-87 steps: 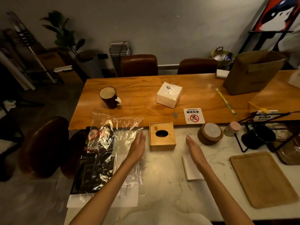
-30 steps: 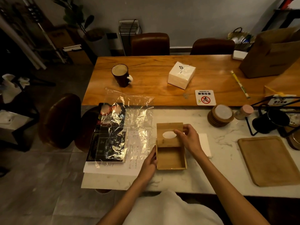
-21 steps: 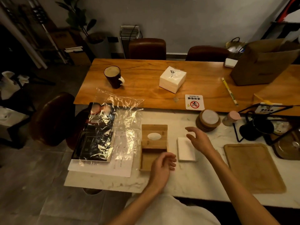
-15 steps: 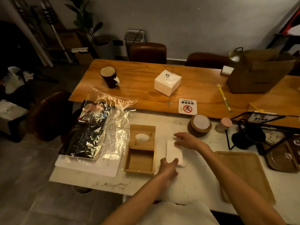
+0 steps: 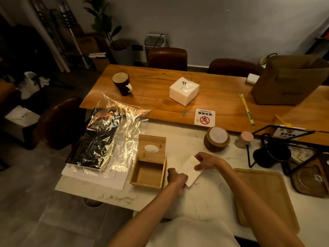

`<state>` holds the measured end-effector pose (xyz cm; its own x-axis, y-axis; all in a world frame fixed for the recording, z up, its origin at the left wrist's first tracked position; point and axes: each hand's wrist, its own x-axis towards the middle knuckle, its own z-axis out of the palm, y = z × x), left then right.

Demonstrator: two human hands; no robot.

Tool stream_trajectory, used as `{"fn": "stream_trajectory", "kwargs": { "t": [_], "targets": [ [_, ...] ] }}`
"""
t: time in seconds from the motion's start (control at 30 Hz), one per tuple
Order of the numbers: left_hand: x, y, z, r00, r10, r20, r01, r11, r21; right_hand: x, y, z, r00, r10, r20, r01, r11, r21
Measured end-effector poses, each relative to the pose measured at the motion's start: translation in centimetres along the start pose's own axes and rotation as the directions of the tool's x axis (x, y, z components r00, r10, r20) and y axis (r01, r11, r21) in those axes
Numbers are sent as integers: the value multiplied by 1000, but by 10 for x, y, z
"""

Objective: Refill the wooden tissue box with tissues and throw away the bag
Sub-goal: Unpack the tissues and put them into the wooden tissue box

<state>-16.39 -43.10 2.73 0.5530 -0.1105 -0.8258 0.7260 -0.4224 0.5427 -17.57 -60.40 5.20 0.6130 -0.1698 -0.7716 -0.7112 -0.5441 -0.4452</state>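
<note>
The wooden tissue box (image 5: pixel 147 172) lies open and empty on the marble counter (image 5: pixel 210 196), its lid (image 5: pixel 151 148) with the oval hole flipped back. Just right of it, both my hands hold a small white stack of tissues (image 5: pixel 191 171), tilted and lifted off the counter. My left hand (image 5: pixel 176 177) grips its near end, my right hand (image 5: pixel 206 161) its far end. A wrapped white tissue pack (image 5: pixel 184 90) sits on the wooden table (image 5: pixel 222 97) behind. A crumpled clear plastic bag (image 5: pixel 122 129) lies left of the box.
A dark mug (image 5: pixel 122 83), a no-smoking sign (image 5: pixel 204 117), a cardboard box (image 5: pixel 292 81) and a wrapped straw (image 5: pixel 246 108) are on the wooden table. Stacked coasters (image 5: pixel 216 139), a pink-lidded jar (image 5: pixel 243 139), a black wire rack (image 5: pixel 277 147) and a wooden tray (image 5: pixel 263 198) occupy the counter's right.
The box lid was opened and laid back. Both hands then moved right to the white tissue stack and have lifted and tilted it off the counter.
</note>
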Motion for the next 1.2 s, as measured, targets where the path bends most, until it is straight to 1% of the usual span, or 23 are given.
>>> {"fn": "stream_trajectory", "kwargs": {
  "t": [0.07, 0.13, 0.17, 0.23, 0.27, 0.3, 0.33, 0.4, 0.43, 0.47, 0.5, 0.57, 0.67, 0.73, 0.83, 0.97, 1.07, 1.1, 1.13, 1.17, 1.2],
  "targets": [
    [7, -1, -3, 997, 64, 48, -69, 992, 104, -13, 23, 15, 996, -38, -85, 54, 981, 186],
    [10, 0, -5, 985, 106, 135, -134, 967, 218, -28, 43, 35, 980, -97, -175, 157, 915, 371],
    [12, 1, -5, 977, 119, 176, -168, 939, 298, -33, 52, 46, 963, -127, -238, 218, 886, 410],
    [10, 1, -5, 959, 162, 232, -256, 848, 464, -44, 66, 65, 915, -177, -364, 320, 867, 383],
    [8, 1, -6, 943, 213, 257, -322, 787, 527, -48, 71, 73, 885, -193, -424, 363, 857, 367],
    [7, -1, -6, 913, 290, 285, -405, 718, 566, -53, 74, 81, 859, -191, -474, 388, 848, 361],
    [6, -4, -6, 866, 386, 317, -500, 647, 576, -59, 74, 88, 832, -186, -523, 415, 834, 363],
    [5, -9, -9, 726, 566, 390, -680, 507, 530, -67, 74, 98, 771, -180, -611, 483, 791, 376],
    [6, -12, -11, 667, 611, 425, -736, 457, 498, -70, 73, 102, 753, -181, -633, 507, 772, 382],
    [6, -15, -13, 637, 619, 459, -765, 433, 477, -72, 74, 105, 749, -184, -637, 515, 766, 384],
    [6, -17, -14, 622, 611, 490, -779, 418, 467, -72, 76, 108, 752, -194, -630, 517, 766, 382],
    [7, -24, -15, 626, 571, 530, -778, 423, 464, -72, 80, 115, 776, -208, -596, 504, 773, 386],
    [5, -33, -12, 659, 530, 533, -751, 497, 435, -72, 84, 118, 831, -190, -523, 463, 758, 460],
    [2, -34, -10, 682, 514, 520, -728, 545, 416, -71, 82, 118, 852, -165, -497, 441, 738, 511],
    [-1, -34, -6, 686, 510, 519, -722, 569, 395, -69, 79, 121, 861, -139, -488, 428, 717, 550],
    [-5, -37, -2, 686, 516, 513, -718, 592, 365, -69, 76, 123, 868, -98, -486, 398, 722, 566],
    [-4, -41, -1, 695, 521, 496, -712, 596, 371, -73, 74, 120, 860, -132, -492, 428, 713, 556],
    [-4, -41, -1, 698, 521, 491, -710, 592, 381, -73, 75, 119, 852, -166, -497, 447, 724, 525],
    [-3, -42, -1, 699, 523, 487, -710, 586, 389, -73, 75, 117, 825, -214, -523, 473, 766, 435],
    [-3, -41, -1, 700, 526, 483, -710, 581, 397, -71, 77, 115, 784, -272, -558, 474, 843, 256],
    [-3, -40, -2, 699, 527, 484, -712, 578, 399, -70, 76, 112, 740, -345, -578, 430, 903, 12]
  ]
}}
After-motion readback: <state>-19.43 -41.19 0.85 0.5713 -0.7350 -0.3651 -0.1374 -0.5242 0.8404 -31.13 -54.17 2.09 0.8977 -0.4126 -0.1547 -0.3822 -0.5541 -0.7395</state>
